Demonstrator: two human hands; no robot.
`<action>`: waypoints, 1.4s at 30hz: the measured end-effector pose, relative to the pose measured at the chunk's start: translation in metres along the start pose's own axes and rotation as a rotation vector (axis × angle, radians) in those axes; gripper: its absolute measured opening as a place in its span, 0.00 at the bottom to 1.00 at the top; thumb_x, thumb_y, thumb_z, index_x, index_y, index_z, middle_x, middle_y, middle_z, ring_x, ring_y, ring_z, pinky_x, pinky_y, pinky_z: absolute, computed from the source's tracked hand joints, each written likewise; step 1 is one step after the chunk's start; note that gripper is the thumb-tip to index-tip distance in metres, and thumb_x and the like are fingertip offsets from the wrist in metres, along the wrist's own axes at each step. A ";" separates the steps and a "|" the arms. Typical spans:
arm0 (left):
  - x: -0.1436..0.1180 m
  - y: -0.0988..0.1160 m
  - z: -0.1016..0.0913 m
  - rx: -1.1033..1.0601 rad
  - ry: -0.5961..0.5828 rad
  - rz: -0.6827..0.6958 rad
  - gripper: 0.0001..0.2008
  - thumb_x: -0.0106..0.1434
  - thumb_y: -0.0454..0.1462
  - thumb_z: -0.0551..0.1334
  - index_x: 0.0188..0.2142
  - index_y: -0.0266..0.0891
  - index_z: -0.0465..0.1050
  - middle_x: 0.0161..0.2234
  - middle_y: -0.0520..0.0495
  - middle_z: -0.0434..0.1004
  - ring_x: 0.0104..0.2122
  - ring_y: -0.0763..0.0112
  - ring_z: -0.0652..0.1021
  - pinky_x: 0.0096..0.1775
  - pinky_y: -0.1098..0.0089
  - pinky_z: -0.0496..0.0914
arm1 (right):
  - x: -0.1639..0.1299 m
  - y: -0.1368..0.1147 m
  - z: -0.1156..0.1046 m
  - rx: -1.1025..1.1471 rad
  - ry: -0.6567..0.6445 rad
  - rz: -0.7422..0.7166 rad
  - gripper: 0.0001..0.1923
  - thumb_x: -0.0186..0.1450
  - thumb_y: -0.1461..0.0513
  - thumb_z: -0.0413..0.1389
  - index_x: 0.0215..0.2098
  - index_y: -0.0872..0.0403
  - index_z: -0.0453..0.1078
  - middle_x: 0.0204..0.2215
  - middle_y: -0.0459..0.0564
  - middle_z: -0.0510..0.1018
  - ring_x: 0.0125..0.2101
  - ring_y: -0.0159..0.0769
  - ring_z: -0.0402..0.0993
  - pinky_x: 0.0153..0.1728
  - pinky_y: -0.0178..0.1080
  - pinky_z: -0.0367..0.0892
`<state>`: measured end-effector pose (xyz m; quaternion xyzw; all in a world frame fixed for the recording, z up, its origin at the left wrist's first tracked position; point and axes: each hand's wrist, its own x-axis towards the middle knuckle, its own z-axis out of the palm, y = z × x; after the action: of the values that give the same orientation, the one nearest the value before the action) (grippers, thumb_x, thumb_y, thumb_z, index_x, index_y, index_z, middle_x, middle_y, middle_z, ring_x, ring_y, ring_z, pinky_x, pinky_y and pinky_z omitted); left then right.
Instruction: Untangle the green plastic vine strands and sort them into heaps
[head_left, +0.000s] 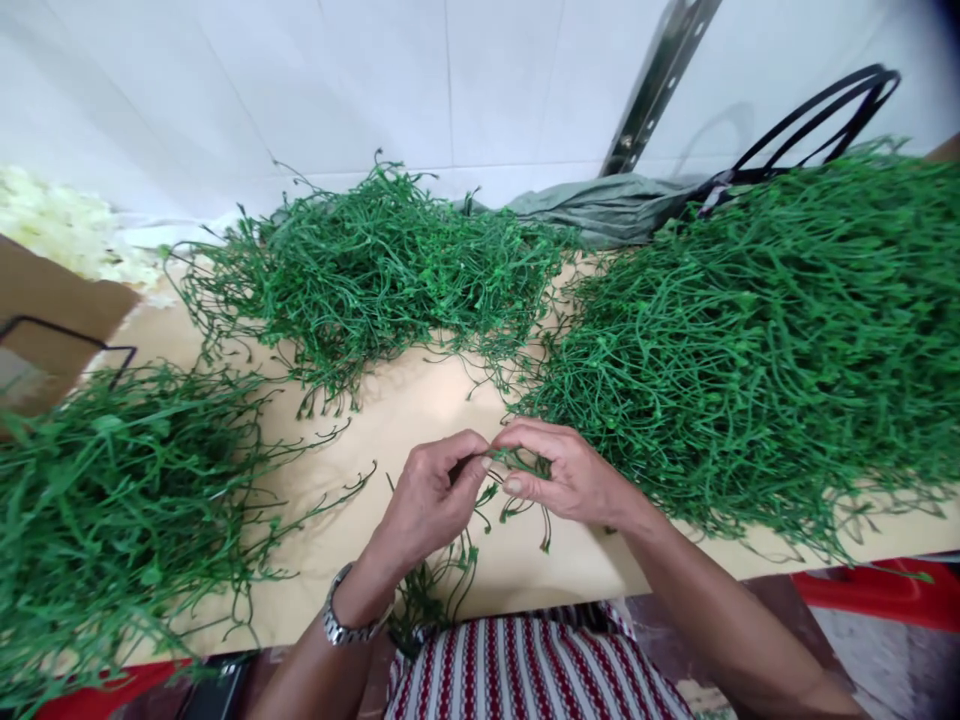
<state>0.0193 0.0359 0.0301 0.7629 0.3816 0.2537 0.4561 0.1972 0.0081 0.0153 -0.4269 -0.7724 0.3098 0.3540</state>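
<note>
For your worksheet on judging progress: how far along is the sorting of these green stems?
Looks done: the spread stems at the left pile, though that is a guess. In hand: left hand and right hand pinch one green sprig between them. Left: the big right pile and the back pile.

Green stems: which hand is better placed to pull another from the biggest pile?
Probably the right hand: it sits beside the biggest pile of green stems, while the left hand is farther away. Both pinch one stem sprig.
</note>
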 end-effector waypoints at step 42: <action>-0.024 0.020 -0.023 0.358 -0.588 0.457 0.11 0.53 0.26 0.49 0.19 0.40 0.59 0.16 0.53 0.64 0.18 0.74 0.62 0.28 0.69 0.59 | -0.013 -0.041 -0.050 0.059 -0.770 -0.192 0.19 0.68 0.62 0.36 0.19 0.52 0.49 0.18 0.45 0.62 0.24 0.30 0.59 0.30 0.36 0.61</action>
<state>-0.0042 0.0224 0.0574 0.9352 0.0939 0.0494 0.3379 0.2250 -0.0127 0.0719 -0.1949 -0.8759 0.4345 0.0778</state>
